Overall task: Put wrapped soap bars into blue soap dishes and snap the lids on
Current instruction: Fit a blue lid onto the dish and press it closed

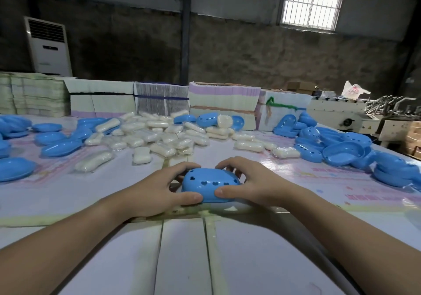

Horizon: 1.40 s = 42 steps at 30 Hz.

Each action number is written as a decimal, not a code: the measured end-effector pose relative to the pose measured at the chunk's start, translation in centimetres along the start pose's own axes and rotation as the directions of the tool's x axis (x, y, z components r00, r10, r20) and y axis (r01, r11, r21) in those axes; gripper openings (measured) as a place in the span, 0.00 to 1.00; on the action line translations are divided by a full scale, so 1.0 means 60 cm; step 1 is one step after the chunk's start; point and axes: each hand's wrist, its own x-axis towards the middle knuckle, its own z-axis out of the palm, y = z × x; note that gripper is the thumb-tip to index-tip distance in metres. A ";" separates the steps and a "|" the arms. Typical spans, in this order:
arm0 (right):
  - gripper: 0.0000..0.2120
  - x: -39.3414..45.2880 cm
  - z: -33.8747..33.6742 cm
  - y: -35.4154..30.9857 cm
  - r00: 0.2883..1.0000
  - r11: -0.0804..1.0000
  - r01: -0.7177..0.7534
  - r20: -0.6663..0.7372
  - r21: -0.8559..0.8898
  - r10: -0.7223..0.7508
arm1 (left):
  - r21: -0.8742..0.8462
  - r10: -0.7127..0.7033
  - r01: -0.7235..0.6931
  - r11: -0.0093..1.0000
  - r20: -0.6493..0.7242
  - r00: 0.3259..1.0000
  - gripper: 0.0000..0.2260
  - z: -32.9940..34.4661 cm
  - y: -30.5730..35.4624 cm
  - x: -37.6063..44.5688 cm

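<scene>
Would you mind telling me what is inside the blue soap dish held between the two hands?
Its contents are hidden: the heart-holed blue soap dish lies closed on the table, gripped by the left hand and right hand. The holes show only darkness.

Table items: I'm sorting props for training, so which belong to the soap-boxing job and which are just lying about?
Job: blue soap dish held by left hand and right hand; wrapped soap bars; blue dish halves.
Lying about: stacked cartons; air conditioner; plastic bag.
</scene>
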 end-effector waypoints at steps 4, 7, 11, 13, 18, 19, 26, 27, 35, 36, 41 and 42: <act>0.30 -0.001 0.010 0.000 1.000 1.000 0.023 -0.019 0.006 -0.023 | -0.025 -0.011 0.011 1.000 0.018 1.000 0.21 -0.004 0.003 0.001; 0.27 0.000 0.011 -0.003 0.999 0.999 0.044 -0.014 0.001 -0.043 | -0.060 -0.006 0.008 0.998 0.039 0.999 0.20 -0.006 0.007 -0.001; 0.26 0.001 0.011 -0.008 0.999 0.999 0.040 0.017 0.012 -0.040 | -0.076 -0.007 0.011 0.997 0.052 0.999 0.21 -0.008 0.010 -0.003; 0.27 -0.001 0.011 -0.009 0.997 0.999 0.043 0.060 0.031 -0.045 | -0.070 -0.007 0.011 0.997 0.056 0.998 0.22 -0.009 0.008 -0.003; 0.29 0.001 0.017 -0.007 0.994 0.996 0.053 0.087 0.073 -0.060 | -0.033 0.004 -0.003 0.999 0.044 0.999 0.27 -0.008 0.007 -0.005; 0.29 0.002 0.019 -0.006 0.994 0.995 0.054 0.090 0.085 -0.061 | -0.018 0.017 -0.017 1.000 0.044 0.999 0.27 -0.007 0.007 -0.004; 0.26 0.006 0.019 -0.001 0.985 0.991 0.049 0.160 0.121 -0.068 | -0.033 0.038 -0.036 0.999 0.071 0.997 0.26 -0.008 0.006 -0.004; 0.25 0.006 0.018 0.001 0.983 0.991 0.050 0.170 0.125 -0.071 | -0.025 0.044 -0.042 0.999 0.073 0.996 0.25 -0.008 0.006 -0.004; 0.29 0.003 0.017 -0.006 0.975 0.988 0.150 0.172 -0.026 -0.143 | 0.048 0.037 -0.040 0.998 0.069 0.997 0.29 -0.011 -0.004 -0.004; 0.29 0.004 0.019 -0.005 0.976 0.983 0.171 0.148 -0.058 -0.161 | 0.035 0.036 -0.038 0.999 0.065 0.997 0.29 -0.011 -0.004 -0.005; 0.28 0.005 0.023 -0.002 0.976 0.959 0.214 -0.011 -0.187 -0.220 | -0.093 0.026 -0.020 0.995 0.065 0.998 0.20 -0.007 -0.001 -0.006; 0.26 0.005 0.023 -0.001 0.975 0.958 0.209 -0.031 -0.198 -0.219 | -0.094 0.023 -0.017 0.995 0.061 0.998 0.19 -0.006 -0.001 -0.006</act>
